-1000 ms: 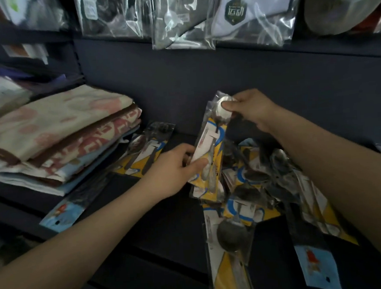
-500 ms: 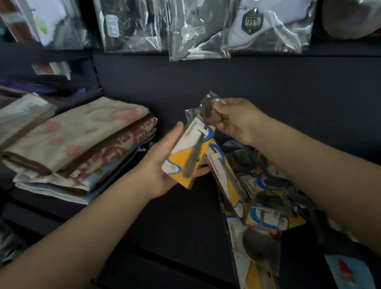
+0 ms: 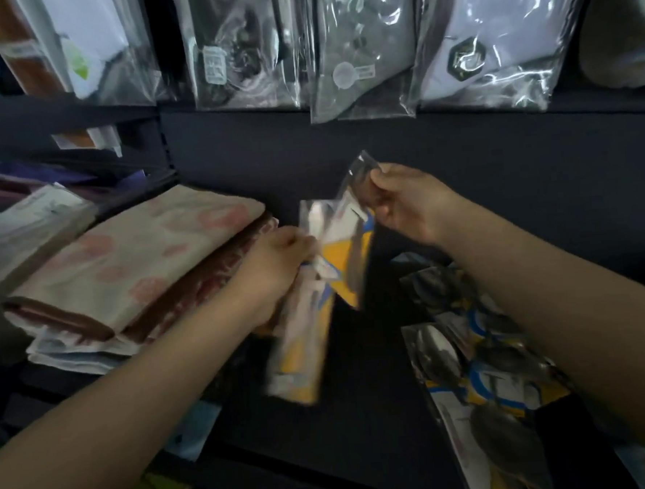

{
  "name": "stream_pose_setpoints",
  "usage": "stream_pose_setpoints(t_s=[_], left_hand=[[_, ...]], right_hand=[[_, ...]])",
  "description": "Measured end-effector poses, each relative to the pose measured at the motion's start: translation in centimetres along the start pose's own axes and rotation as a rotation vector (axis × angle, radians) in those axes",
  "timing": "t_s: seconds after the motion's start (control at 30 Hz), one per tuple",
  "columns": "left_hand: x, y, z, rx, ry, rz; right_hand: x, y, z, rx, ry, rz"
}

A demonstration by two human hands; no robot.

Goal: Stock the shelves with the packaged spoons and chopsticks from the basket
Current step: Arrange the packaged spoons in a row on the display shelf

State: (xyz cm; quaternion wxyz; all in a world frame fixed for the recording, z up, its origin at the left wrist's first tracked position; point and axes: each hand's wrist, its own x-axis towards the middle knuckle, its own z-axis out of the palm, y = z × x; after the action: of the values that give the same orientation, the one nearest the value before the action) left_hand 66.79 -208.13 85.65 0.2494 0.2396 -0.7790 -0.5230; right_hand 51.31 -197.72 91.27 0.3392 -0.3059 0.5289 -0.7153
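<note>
Towels (image 3: 134, 271): folded stack at far left on the dark shelf (image 3: 380, 411); top one beige with pink blotches, brown-edged ones under it.
Left hand (image 3: 277, 269): just right of the towels, fingers curled round the upper part of a long yellow-and-white pack (image 3: 300, 344); the pack hangs tilted over the shelf, its lower end toward the camera, blurred.
Upper pack (image 3: 347, 242): between the hands, clear sleeve with a yellow and white card; contents too blurred to tell spoon from chopsticks; it overlaps the top of the long pack.
Right hand (image 3: 405, 205): thumb and fingers pinch the clear top corner of the upper pack, which hangs down from that grip.
Pile (image 3: 483, 370): loose spoon packs with yellow and blue cards, lying on the shelf at right, partly under the right forearm.
Hanging bags (image 3: 358, 45): row of clear plastic bags along the top, against the dark back panel.
</note>
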Motion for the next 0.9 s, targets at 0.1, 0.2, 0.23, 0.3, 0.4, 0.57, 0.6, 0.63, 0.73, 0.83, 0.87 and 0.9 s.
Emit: stream_pose_setpoints(t_s=[0.1,0.2,0.23,0.3,0.4,0.57,0.6,0.63,0.73,0.83,0.87,0.9], left_hand=[[0.6,0.9,-0.2,0.175,-0.071,-0.009],[3.1,0.0,0.6,0.355,-0.058,-0.019],[3.6,0.0,1.1,0.388,-0.046,-0.027],[4.8,0.2,2.2,0.472,-0.034,0.006],[6.2,-0.3,3.2,0.600,-0.045,0.034],[3.1,0.2,1.4,0.977,-0.127,0.338],[1.9,0.2,0.8,0.994,-0.182,0.390],[0.7,0.1,0.2,1.005,-0.287,0.405],[-2.3,-1.0,-0.9,1.118,-0.643,0.380],[-3.0,-2.4,-1.4,1.115,-0.676,0.320],[-3.0,-2.6,-1.4,1.099,-0.658,0.320],[-3.1,-2.8,-1.3,1.087,-0.638,0.315]], right_hand=[[0.2,0.8,-2.4,-0.255,0.110,0.050],[0.2,2.6,-3.5,-0.401,0.227,0.161],[0.2,3.1,-3.4,-0.424,0.251,0.186],[0.4,3.8,-3.0,-0.481,0.261,0.217],[0.7,4.4,-2.2,-0.578,0.209,0.222],[0.8,4.8,-2.2,-0.676,0.263,0.295],[0.9,4.9,-2.2,-0.662,0.271,0.314],[1.0,5.1,-2.2,-0.644,0.273,0.337],[1.7,5.4,-2.0,-0.642,0.272,0.376],[2.6,5.8,-1.6,-0.730,0.281,0.389],[2.8,6.0,-1.6,-0.759,0.277,0.395],[3.0,6.3,-1.5,-0.780,0.272,0.399]])
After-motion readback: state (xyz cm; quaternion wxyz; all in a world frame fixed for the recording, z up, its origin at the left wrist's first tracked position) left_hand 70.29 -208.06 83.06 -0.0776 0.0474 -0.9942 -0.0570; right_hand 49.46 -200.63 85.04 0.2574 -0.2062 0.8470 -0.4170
